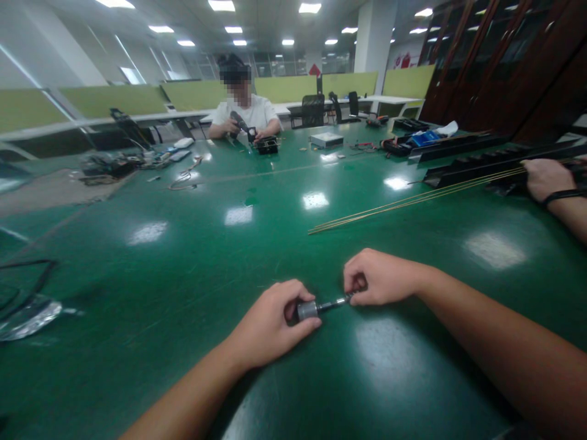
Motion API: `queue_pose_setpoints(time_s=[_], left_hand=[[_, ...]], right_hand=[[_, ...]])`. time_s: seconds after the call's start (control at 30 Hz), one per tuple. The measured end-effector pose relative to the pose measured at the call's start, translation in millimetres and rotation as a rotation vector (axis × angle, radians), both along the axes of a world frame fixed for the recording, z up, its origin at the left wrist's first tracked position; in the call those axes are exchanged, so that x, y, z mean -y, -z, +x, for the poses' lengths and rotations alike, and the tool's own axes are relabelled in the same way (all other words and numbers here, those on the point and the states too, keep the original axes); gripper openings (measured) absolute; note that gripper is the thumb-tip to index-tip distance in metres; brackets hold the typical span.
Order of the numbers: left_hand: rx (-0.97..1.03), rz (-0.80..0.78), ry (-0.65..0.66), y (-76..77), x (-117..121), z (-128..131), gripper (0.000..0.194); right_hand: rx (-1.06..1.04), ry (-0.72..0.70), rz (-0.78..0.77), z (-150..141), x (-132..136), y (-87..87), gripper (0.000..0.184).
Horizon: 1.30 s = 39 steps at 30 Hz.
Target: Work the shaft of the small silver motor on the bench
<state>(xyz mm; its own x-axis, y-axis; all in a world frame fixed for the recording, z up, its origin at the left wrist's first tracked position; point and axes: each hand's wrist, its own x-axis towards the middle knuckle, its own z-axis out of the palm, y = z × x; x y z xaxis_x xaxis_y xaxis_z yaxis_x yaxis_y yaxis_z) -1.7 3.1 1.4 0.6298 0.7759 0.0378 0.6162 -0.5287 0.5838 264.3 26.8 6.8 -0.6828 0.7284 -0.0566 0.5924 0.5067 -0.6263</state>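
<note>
My left hand (279, 318) is closed round a short grey metal cylinder (307, 310) with a thin shaft (334, 304) sticking out to the right. The cylinder lies low over the green table, between thumb and fingers. My right hand (380, 278) pinches the far end of that shaft, where a narrow, ridged bit of metal shows at the fingertips. Its exact kind is hard to make out, and the cylinder's back end is hidden in my left palm.
Thin brass-coloured rods (367, 212) stretch across the table from another person's hand (548, 178) at right. Across the table a co-worker (245, 113) handles a tool and a black part. Black trays (477, 165) stand at right, a cable and clear plastic (32, 318) at left.
</note>
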Motion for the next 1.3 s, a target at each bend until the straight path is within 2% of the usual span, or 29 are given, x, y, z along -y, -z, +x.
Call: queue_pose_setpoints(time_s=[0.23,0.6,0.7,0.93,1.3], left_hand=[[0.005,0.003,0.0,-2.2,0.3,-0.2,0.02],[-0.002,0.011,0.009,-2.2,-0.2,0.4,0.019],[-0.004,0.019,0.002,-2.0,-0.1,0.7,0.018],[0.018,-0.022,0.021,-1.4,-3.0,0.7,0.022],[-0.012,-0.008,0.003,-2.7,-2.8,3.2,0.016]], right_hand=[[-0.002,-0.006,-0.045,0.0,-0.2,-1.5,0.013],[-0.089,-0.028,-0.02,-4.7,1.1,3.2,0.012],[-0.145,-0.035,0.022,-17.4,3.4,9.3,0.016],[-0.218,-0.05,0.258,-40.4,9.1,24.6,0.013],[-0.239,-0.046,0.278,-38.8,8.2,26.9,0.013]])
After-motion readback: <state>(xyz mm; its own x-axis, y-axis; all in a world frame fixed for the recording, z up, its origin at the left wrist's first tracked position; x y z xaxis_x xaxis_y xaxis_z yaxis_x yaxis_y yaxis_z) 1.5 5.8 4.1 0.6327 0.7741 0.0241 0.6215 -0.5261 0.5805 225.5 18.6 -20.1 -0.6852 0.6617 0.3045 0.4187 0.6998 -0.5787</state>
